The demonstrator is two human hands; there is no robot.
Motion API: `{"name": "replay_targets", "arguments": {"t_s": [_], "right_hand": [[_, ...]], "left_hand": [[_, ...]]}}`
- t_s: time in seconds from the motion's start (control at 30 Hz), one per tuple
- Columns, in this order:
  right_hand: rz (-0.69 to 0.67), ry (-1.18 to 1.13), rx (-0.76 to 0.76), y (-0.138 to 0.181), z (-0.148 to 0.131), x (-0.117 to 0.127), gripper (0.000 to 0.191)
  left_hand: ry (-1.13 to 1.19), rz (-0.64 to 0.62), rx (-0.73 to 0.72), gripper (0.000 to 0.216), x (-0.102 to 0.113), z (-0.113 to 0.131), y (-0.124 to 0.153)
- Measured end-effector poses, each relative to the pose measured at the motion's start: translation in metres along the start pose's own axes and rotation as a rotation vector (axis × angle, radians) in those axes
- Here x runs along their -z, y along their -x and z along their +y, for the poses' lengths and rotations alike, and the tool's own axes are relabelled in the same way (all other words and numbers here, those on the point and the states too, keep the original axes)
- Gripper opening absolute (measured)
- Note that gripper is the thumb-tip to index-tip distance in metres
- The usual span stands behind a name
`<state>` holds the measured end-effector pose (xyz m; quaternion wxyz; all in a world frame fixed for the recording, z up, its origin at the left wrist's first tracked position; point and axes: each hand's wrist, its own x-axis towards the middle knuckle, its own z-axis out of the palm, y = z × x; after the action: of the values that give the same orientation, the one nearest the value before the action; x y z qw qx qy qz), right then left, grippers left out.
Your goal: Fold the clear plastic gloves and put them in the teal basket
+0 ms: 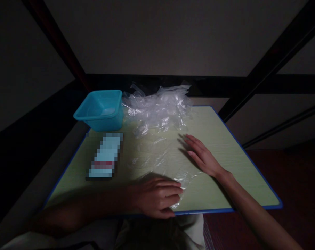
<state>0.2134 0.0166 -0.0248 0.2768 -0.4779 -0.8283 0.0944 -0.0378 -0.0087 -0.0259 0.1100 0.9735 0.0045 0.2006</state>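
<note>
A clear plastic sheet or bag (160, 158) lies flat on the pale green table (225, 139). My left hand (156, 198) rests on its near edge by the table's front rim, fingers stretched and lying flat. My right hand (201, 156) lies flat on the sheet's right side, fingers extended and together, palm down. Neither hand grips anything.
A pile of crumpled clear plastic bags (157, 107) sits at the back of the table. A turquoise plastic tub (101, 109) stands at the back left. A flat light-blue box or card (105, 156) lies left of the sheet. The table has a blue rim; dark surroundings.
</note>
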Motion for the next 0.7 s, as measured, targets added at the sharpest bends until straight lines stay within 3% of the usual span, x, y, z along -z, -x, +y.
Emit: {"name": "replay_targets", "arguments": {"t_s": [0.2,0.33,0.7], "right_hand": [[0.084,0.002,0.03,-0.001,-0.005,0.005,0.036],[0.07,0.046,0.064,-0.002,-0.007,0.006,0.033],[0.009,0.06,0.092,-0.001,-0.012,0.006,0.031]], "left_hand": [[-0.027,0.027,-0.008,0.021,0.004,-0.001,-0.003],[-0.037,0.09,0.019,0.02,0.004,0.003,-0.006],[0.008,0.098,0.074,0.024,0.006,0.006,-0.011]]}}
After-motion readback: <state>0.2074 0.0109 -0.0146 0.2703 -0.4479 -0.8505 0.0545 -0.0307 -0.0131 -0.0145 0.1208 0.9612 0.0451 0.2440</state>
